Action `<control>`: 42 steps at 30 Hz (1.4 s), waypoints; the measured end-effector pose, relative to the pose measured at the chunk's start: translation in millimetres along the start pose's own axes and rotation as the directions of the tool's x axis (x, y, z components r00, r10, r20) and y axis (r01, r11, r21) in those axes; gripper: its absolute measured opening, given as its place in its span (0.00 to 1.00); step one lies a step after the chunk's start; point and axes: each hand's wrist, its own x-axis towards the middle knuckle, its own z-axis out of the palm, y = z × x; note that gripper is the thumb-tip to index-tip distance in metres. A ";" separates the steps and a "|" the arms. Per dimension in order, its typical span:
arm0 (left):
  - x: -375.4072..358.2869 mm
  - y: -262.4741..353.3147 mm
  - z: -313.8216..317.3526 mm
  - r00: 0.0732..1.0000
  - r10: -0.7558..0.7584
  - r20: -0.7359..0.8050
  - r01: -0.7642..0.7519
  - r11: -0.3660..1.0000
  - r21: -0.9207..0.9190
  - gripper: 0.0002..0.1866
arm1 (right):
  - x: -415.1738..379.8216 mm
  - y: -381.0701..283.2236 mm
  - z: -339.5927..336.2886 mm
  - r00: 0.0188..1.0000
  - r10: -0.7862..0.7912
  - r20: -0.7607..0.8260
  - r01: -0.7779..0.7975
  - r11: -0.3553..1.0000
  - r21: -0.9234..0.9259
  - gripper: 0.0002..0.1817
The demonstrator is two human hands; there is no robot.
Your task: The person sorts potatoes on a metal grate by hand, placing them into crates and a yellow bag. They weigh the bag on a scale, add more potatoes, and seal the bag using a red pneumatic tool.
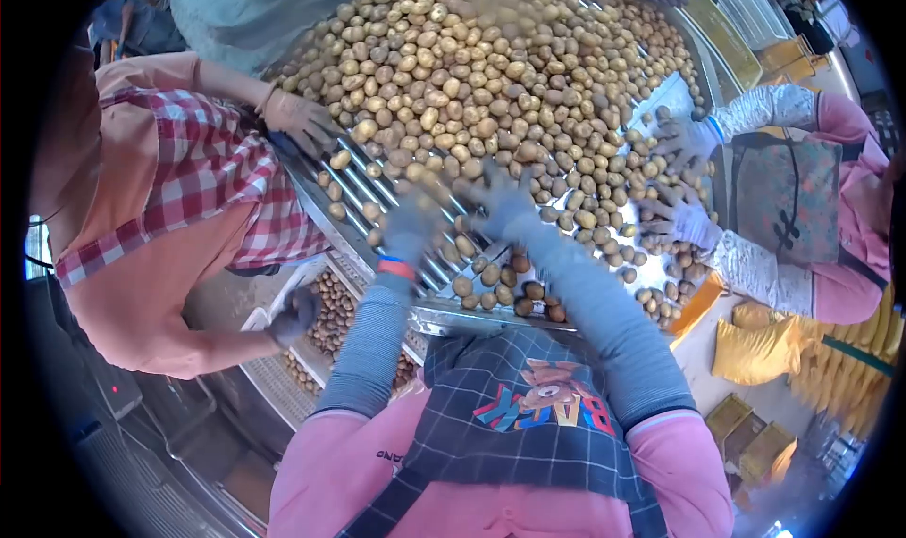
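A big heap of potatoes covers a metal sorting table, spilling onto its roller bars. Blurred by motion, my gloved left hand is over the rollers among loose potatoes, and its fingers are smeared. My gloved right hand reaches the near edge of the heap with fingers spread over the potatoes. Several darker potatoes lie close to my right forearm, along the table's front edge.
At left, a person in a checked apron has one gloved hand at the rollers and another above a crate of small potatoes. Another person's gloved hands touch potatoes at right. Yellow sacks lie on the floor.
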 end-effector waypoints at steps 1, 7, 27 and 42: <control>-14.6 20.7 7.6 0.998 -0.005 -0.059 0.002 0.998 -0.055 0.26 | -16.0 -3.2 29.8 0.991 -0.074 -0.115 0.063 0.993 -0.101 0.37; -48.9 17.6 19.3 0.989 0.124 -0.083 -0.140 0.963 -0.232 0.23 | -149.2 77.6 63.2 0.969 -0.166 -0.184 0.146 0.982 -0.117 0.38; -116.5 41.2 23.4 0.874 0.359 0.327 0.479 -0.524 -0.705 0.27 | -218.1 109.2 103.6 0.728 0.493 -0.477 -0.317 0.858 0.404 0.28; -413.0 -380.1 26.2 -0.028 -0.968 -0.250 -0.529 0.226 -0.818 0.27 | -170.9 95.5 83.8 0.804 0.393 -0.446 -0.122 0.843 0.524 0.19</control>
